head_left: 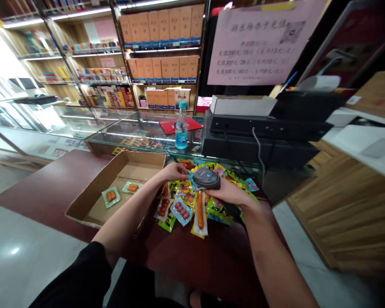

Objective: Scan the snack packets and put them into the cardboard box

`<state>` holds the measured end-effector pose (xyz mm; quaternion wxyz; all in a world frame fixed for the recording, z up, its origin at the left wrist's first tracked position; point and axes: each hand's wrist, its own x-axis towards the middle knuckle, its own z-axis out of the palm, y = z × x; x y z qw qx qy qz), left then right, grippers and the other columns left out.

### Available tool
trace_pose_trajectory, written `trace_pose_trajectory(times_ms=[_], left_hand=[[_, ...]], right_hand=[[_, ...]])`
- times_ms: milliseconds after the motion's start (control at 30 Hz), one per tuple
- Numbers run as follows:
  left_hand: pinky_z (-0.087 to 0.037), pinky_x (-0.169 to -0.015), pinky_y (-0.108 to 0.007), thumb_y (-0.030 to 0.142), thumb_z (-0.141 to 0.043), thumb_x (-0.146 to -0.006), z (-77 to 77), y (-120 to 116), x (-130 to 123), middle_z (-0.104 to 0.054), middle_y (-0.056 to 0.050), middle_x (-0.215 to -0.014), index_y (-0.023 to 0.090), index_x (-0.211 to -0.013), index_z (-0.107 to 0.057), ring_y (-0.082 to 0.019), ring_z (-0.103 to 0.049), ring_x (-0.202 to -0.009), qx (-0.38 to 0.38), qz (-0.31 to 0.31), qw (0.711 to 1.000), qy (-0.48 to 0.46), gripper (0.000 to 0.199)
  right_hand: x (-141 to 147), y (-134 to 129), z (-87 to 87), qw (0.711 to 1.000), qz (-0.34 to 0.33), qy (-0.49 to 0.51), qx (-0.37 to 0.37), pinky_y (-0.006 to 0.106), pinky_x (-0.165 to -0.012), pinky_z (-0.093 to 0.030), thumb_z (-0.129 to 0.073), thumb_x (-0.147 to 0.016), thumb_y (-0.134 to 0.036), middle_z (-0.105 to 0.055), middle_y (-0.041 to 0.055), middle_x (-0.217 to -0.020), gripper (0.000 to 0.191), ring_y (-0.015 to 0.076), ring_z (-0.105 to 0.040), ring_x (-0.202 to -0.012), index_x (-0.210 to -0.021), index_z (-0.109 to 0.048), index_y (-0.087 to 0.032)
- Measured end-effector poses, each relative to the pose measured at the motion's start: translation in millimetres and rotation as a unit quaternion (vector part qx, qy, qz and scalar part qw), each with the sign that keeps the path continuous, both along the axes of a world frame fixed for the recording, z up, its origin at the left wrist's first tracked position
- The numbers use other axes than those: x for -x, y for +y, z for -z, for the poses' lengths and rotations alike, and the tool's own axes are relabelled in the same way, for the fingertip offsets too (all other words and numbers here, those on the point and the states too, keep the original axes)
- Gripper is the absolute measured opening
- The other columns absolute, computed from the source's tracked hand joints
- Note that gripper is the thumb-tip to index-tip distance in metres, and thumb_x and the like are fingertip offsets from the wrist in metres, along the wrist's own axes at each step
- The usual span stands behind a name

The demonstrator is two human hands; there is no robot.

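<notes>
My right hand (227, 191) is wrapped round a dark grey handheld barcode scanner (207, 177), which has a small blue light on top. The scanner's head points left, over a heap of snack packets (186, 194) on the dark red table. My left hand (175, 172) is closed at the left of the scanner, pinching the edge of a light blue snack packet (193, 183) that the scanner partly covers. In front lie a long sausage packet (200, 211) and a packet of round red pieces (182, 211).
Left of the heap stands an open cardboard box (93, 209) with two small sausage packets (111, 196) inside. Behind are a bottle of blue drink (181, 128) and a red folder (167, 125) on a glass counter (122, 130). A black printer-like machine (244, 126) stands at the right.
</notes>
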<state>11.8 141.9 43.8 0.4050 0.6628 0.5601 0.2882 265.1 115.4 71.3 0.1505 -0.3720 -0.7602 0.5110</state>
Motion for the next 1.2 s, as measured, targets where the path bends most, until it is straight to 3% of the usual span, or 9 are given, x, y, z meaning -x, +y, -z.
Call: trace_pose_trajectory(times_ms=[167,400,567,833,1033,1200], left_hand=[[-0.040,-0.056,-0.020,0.038,-0.076,-0.058,12.6,-1.8,-0.4,-0.065,0.001,-0.065,0.012,-0.077,-0.072,-0.012,-0.055,-0.061,0.009,0.066,0.995,0.076,0.032],[-0.033,-0.052,-0.021,0.028,-0.076,-0.057,16.7,-5.6,-1.4,-0.057,0.004,-0.058,0.013,-0.067,-0.067,-0.009,-0.048,-0.057,0.023,0.068,0.987,0.145,0.020],[-0.038,-0.054,-0.019,0.029,-0.079,-0.056,19.8,-2.1,6.9,-0.061,0.003,-0.061,0.013,-0.069,-0.064,-0.010,-0.053,-0.059,0.049,0.045,0.996,0.053,0.025],[-0.051,-0.057,-0.024,0.028,-0.087,-0.054,2.5,-1.4,22.0,-0.064,0.001,-0.070,0.016,-0.084,-0.059,-0.012,-0.061,-0.062,0.085,-0.112,0.973,-0.184,0.043],[-0.046,-0.049,-0.018,0.019,-0.086,-0.055,0.4,-2.7,25.1,-0.060,0.004,-0.065,0.015,-0.078,-0.056,-0.007,-0.055,-0.054,0.087,-0.148,0.967,-0.190,0.037],[-0.043,-0.047,-0.016,0.018,-0.086,-0.051,-2.6,-4.6,25.6,-0.057,0.006,-0.061,0.016,-0.074,-0.054,-0.007,-0.055,-0.055,0.092,-0.156,0.965,-0.190,0.040]], right_hand=[[-0.2,-0.2,-5.2,1.000,0.009,-0.023,-0.004,0.021,-0.041,-0.040,-0.058,-0.073,-0.019,-0.053,-0.0061,-0.044,0.012,0.0105,-0.049,-0.039,-0.083,-0.065,-0.017],[2.6,-0.6,-6.7,0.997,0.034,-0.065,0.009,0.021,-0.039,-0.038,-0.058,-0.073,-0.018,-0.054,-0.0041,-0.042,0.007,0.0106,-0.049,-0.038,-0.066,-0.058,-0.018],[2.5,1.5,-0.9,0.997,0.026,-0.072,0.006,0.022,-0.041,-0.041,-0.059,-0.073,-0.021,-0.055,-0.0030,-0.043,0.012,0.0110,-0.051,-0.039,-0.062,-0.058,-0.018],[5.5,0.7,1.7,0.998,0.017,-0.056,0.021,0.021,-0.039,-0.038,-0.059,-0.071,-0.021,-0.053,-0.0036,-0.042,0.008,0.0103,-0.048,-0.038,-0.064,-0.058,-0.018],[10.5,-1.8,3.0,0.998,-0.015,-0.032,0.043,0.022,-0.038,-0.037,-0.061,-0.070,-0.019,-0.052,-0.0048,-0.043,0.007,0.0105,-0.047,-0.036,-0.066,-0.055,-0.020],[9.5,-1.2,3.9,0.999,-0.004,-0.025,0.039,0.023,-0.039,-0.037,-0.062,-0.070,-0.020,-0.053,-0.0045,-0.043,0.010,0.0117,-0.048,-0.037,-0.065,-0.053,-0.021]])
